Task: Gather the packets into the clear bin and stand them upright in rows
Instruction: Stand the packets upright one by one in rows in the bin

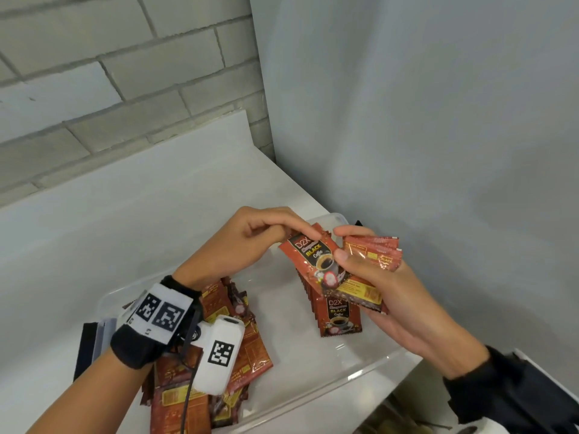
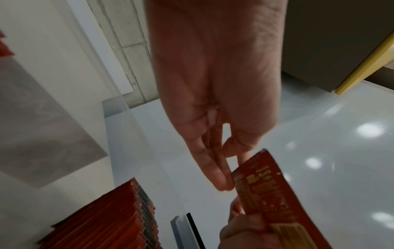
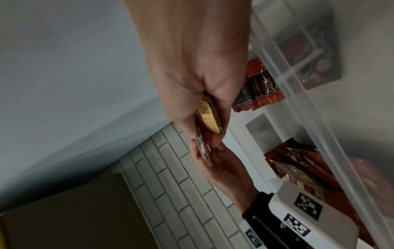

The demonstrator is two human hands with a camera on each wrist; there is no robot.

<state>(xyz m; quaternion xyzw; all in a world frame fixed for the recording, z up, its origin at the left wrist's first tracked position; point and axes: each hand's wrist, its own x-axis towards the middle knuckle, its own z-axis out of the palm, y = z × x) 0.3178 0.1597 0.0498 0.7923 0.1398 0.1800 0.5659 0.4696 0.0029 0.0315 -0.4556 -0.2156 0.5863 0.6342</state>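
A clear bin (image 1: 354, 375) sits on the white counter. At its right side a row of red D2X coffee packets (image 1: 340, 316) stands upright. At its left, under my left wrist, lies a loose pile of packets (image 1: 247, 355). Above the row my right hand (image 1: 341, 244) grips a fanned bundle of packets (image 1: 374, 253). My left hand (image 1: 310, 234) pinches the top edge of the bundle's front packet (image 1: 316, 261). In the left wrist view the fingertips (image 2: 224, 183) meet that packet (image 2: 268, 193). In the right wrist view the bundle (image 3: 209, 118) is clamped between thumb and fingers.
A brick wall runs behind the counter (image 1: 156, 220) and a plain grey wall closes the right side. A dark flat object (image 1: 86, 349) leans beside the bin's left end. The counter's edge drops off at the lower right, near a white roll (image 1: 482, 429).
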